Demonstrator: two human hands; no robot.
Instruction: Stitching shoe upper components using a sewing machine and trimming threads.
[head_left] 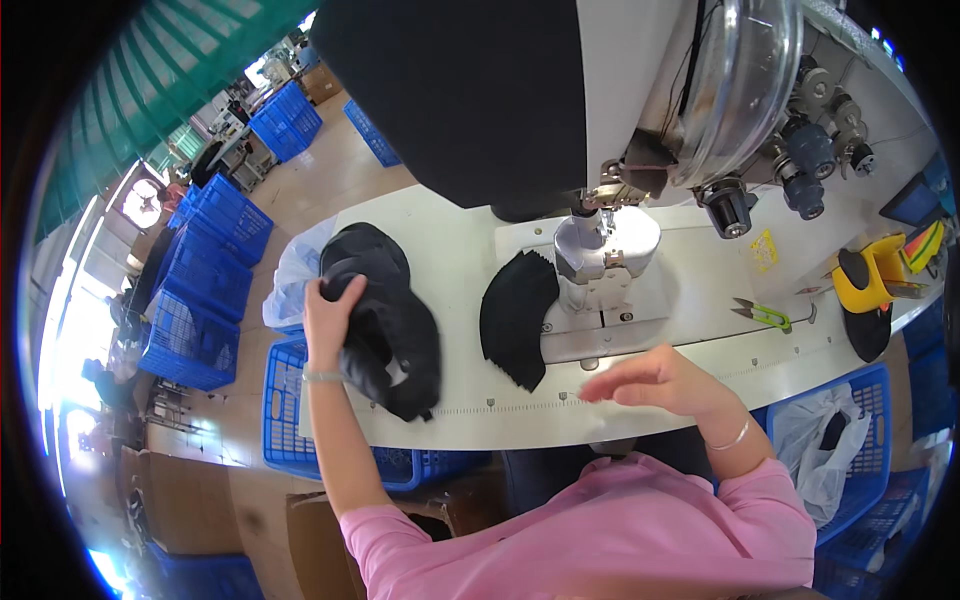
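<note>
On the left of the white sewing table lies a heap of black, curved fabric pieces [405,320], with an opening near its middle; their exact kind is hard to tell. My left hand [335,315] grips the heap's left edge between thumb and fingers. A fanned stack of black curved fabric panels [518,318] rests to the right of that, just left of the sewing machine's post bed [606,250]. Nothing is in my right hand [645,384], which hovers over the table's front edge with its fingers stretched out, apart from the stack.
The machine head [625,90] looms above. Green-handled thread snips [765,315] and a yellow holder [868,278] sit on the right. Blue baskets [285,415] stand below the table's left end; another basket [870,440] with plastic bags is at right. The white table [460,420] curves toward me.
</note>
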